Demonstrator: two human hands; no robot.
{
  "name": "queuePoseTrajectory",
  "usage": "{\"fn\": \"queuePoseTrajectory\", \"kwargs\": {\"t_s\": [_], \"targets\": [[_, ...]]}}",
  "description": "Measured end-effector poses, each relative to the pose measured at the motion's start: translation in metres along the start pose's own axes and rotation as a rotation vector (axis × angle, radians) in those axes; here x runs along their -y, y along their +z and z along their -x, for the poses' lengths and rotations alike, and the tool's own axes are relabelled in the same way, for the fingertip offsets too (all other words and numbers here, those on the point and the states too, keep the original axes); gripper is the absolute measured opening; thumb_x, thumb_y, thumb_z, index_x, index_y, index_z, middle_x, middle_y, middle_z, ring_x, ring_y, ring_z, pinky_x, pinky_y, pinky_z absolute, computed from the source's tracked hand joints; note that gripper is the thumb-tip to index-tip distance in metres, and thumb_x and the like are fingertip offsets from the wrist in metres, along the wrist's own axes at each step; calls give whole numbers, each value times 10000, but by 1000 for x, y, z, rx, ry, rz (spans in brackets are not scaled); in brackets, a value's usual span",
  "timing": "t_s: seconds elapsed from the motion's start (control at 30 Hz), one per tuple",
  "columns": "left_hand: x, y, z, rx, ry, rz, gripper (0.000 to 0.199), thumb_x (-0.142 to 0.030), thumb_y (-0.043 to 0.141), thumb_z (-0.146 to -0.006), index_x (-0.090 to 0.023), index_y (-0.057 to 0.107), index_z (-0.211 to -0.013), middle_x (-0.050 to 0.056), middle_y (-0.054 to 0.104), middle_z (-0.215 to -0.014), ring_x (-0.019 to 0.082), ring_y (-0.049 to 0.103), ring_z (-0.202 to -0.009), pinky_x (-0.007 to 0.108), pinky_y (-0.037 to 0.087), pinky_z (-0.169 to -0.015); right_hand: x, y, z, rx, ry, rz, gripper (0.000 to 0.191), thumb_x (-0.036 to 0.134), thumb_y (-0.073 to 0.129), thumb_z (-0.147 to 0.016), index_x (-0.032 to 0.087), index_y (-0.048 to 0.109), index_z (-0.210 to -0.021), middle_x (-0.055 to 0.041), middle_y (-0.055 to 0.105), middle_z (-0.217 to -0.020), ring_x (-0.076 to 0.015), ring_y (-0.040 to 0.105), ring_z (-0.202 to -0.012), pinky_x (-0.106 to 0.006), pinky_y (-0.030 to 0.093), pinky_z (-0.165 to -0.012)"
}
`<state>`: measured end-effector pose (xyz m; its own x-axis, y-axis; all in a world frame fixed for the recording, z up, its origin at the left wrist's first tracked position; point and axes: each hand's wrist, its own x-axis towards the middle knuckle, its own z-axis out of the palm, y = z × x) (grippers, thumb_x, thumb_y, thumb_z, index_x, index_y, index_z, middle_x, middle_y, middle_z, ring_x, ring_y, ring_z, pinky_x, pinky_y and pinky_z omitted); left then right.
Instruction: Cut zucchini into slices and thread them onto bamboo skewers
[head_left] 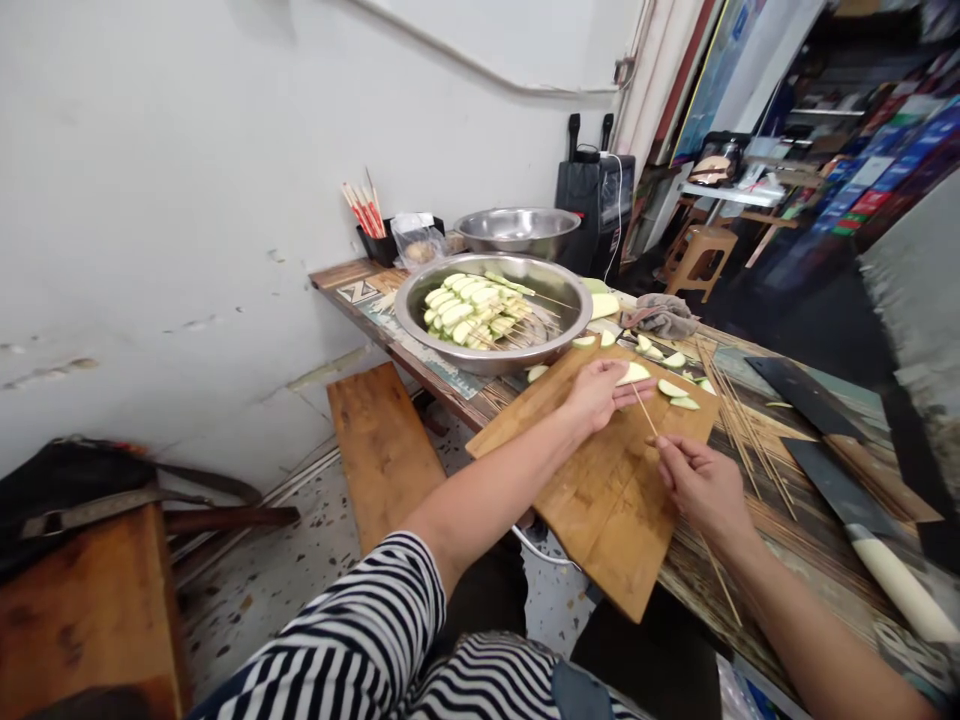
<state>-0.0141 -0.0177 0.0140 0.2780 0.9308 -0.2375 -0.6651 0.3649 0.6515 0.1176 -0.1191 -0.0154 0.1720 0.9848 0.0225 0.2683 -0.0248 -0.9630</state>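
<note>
Your half-open left hand (pixel 598 393) holds the probably slick slice (pixel 634 373), best gripped by its faces; your right hand (pixel 701 485) pinches the skewer (pixel 645 410).

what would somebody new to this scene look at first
Probably the wide steel bowl heaped with skewered pale-green slices, toward the back of the table. Next, over the wooden board, the left hand holds one pale slice and the right hand a thin stick. Two dark-bladed cleavers lie at the right.
</note>
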Motion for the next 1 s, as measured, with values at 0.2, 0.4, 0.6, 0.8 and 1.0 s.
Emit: {"fn": "queuePoseTrajectory", "kwargs": {"t_s": [0.2,0.4,0.6,0.8,1.0], "targets": [[0,0,2,1,2,22,93,-105,449,-928,-152,421,-853,75,651,-798,232,718,-813,477,518,-901,-5,1,0,23,-29,-9,572,541,637,-787,105,654,-1157,49,426,-495,-82,323,-417,-202,200,-382],[0,-1,1,-11,-8,55,101,-95,481,-902,-152,437,-833,91,666,-806,233,716,-824,453,535,-878,-7,1,-1,23,-28,4,587,528,633,-787,93,646,-1181,49,410,-499,-89,320,-433,-215,194,-401],[2,-2,-1,6,8,43,93,-88,456,-908,-142,447,-832,83,653,-772,226,718,-759,461,538,-864,-1,2,0,28,-7,12,599,547,623,-773,79,653,-1146,49,405,-494,-90,315,-424,-221,187,-397],[1,0,2,34,13,16,112,-79,444,-910,-144,439,-819,58,640,-751,201,714,-692,461,531,-870,10,6,2,46,37,-19,603,599,628,-736,71,666,-1023,61,381,-473,-68,273,-395,-213,157,-387],[1,1,4,44,19,-4,113,-79,435,-910,-157,411,-833,49,647,-737,206,717,-698,422,552,-815,10,8,4,91,112,-123,618,627,663,-702,93,639,-1014,86,361,-461,-47,234,-350,-190,145,-347]]}}
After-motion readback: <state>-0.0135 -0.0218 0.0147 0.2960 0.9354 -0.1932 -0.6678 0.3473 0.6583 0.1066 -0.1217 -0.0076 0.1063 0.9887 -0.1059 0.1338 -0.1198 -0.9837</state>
